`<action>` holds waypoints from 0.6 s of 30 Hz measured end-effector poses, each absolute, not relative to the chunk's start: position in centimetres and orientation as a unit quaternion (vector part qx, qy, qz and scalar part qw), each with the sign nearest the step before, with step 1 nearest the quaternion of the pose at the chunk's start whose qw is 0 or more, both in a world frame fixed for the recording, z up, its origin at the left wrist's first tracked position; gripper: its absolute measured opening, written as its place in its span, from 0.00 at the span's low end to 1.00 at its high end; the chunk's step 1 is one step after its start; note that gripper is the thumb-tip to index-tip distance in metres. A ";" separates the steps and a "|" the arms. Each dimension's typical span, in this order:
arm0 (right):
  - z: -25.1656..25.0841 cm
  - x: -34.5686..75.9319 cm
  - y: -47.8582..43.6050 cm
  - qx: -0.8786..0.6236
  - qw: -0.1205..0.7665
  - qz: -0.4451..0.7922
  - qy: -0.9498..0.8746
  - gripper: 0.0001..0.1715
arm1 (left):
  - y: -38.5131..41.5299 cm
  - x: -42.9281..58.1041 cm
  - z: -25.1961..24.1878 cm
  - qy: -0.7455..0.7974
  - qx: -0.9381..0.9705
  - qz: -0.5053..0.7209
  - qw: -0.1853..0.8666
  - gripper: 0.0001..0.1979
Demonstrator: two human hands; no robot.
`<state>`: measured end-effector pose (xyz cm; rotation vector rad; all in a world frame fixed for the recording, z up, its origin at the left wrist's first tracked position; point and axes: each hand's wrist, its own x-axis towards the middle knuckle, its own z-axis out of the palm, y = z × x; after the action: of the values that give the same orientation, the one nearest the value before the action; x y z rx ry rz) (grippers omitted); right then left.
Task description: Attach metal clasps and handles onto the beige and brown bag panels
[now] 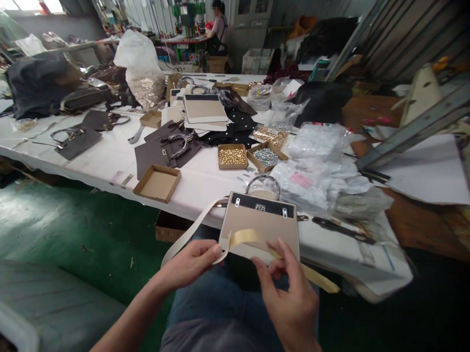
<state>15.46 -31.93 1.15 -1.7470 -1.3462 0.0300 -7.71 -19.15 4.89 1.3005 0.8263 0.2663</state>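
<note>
A beige handbag panel [262, 224] with a dark top band, metal fittings and a round handle [264, 178] lies at the table's front edge before me. My left hand [195, 260] pinches the end of a cream strap [195, 226], which loops back up to the panel's left side. A pale yellow tape strip [245, 236] arches from that strap end over the panel to my right hand [288, 289]. The thumb and fingers of my right hand are closed around the strip. Its tail [320, 279] sticks out to the right.
Cardboard trays hold gold hardware [232, 156] and silver hardware [265, 156]. An open cardboard tray [158, 183] stands left of them. Plastic-wrapped packs [314, 169] lie on the right, dark bag pieces [169, 149] further back. A person [218, 30] sits in the background.
</note>
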 end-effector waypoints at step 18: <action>-0.6 9.3 -29.9 -0.618 0.531 0.439 -0.380 0.25 | -21.5 -2.3 2.6 0.415 0.586 0.286 0.634 0.18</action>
<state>9.28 -29.85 -0.59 -1.4740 -0.9058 1.0482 -2.31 -21.53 2.56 1.3396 0.9492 0.6544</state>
